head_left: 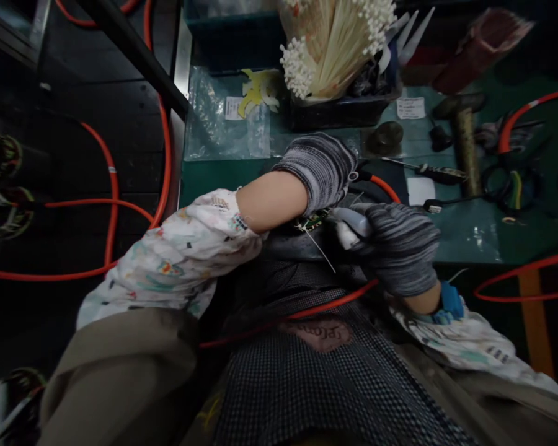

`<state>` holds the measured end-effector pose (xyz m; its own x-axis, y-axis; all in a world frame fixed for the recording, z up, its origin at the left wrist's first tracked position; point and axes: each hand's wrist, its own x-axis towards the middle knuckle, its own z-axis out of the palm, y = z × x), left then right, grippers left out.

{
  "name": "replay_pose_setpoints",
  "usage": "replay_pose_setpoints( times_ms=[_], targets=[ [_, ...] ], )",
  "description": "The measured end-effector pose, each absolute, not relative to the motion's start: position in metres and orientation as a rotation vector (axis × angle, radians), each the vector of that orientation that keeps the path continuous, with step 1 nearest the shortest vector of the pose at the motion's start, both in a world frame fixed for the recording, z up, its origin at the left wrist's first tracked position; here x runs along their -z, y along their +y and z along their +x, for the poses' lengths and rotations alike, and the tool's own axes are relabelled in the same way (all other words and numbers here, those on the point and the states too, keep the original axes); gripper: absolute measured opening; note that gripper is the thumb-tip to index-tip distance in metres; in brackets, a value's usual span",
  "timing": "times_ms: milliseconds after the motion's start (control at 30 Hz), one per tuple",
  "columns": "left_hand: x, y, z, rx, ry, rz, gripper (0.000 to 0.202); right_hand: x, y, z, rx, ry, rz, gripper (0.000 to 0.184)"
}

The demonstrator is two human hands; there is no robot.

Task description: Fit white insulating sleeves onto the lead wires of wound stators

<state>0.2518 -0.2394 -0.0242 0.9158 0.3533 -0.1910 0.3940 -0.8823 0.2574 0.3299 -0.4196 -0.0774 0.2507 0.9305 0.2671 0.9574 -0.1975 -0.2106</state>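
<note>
My left hand (323,167), in a grey striped knit glove, is curled over a dark part with green strands (317,220) at the bench's near edge. Its fingertips are hidden below. My right hand (400,248), gloved alike, is closed just right of that part. A pale bluish-white piece (352,222) shows at its fingers; whether it is held or covers the fingertips, I cannot tell. From the part a thin white cable tie tail (320,251) sticks out towards me. An orange cable (385,186) ends beside my left hand.
Behind my hands a bundle of white cable ties (330,49) stands in a dark bin (339,114). To the right lie a screwdriver (441,173), a hammer (467,145) and a black cable plug (432,205). Orange cables (114,186) loop at left. Clear plastic (209,130) covers the bench's back left.
</note>
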Motion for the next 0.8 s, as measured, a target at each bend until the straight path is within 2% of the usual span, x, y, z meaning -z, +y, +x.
replay_pose_setpoints(
  times_ms=[233,333,467,600,700,800],
  targets=[
    [0.065,-0.215,0.266,0.013,0.365,2.666,0.035,0.084,-0.415,0.333,0.008,-1.701,-2.219,0.042],
    [0.065,-0.217,0.266,0.013,0.42,2.646,0.024,0.084,-0.415,0.333,0.013,-1.668,-2.203,0.035],
    [0.042,-0.23,0.265,0.102,0.562,2.687,0.007,0.092,-0.42,0.334,0.065,-1.584,-2.159,0.031],
    [0.036,-0.237,0.253,0.208,0.586,2.768,0.019,0.097,-0.435,0.339,-0.04,-1.347,-1.991,0.028],
    [0.048,-0.24,0.235,0.037,0.44,2.835,0.025,0.092,-0.444,0.349,-0.282,-0.975,-1.934,0.026],
    [0.058,-0.246,0.212,-0.148,0.526,2.845,0.037,0.089,-0.433,0.369,-0.321,-0.769,-1.858,0.031]
  ],
)
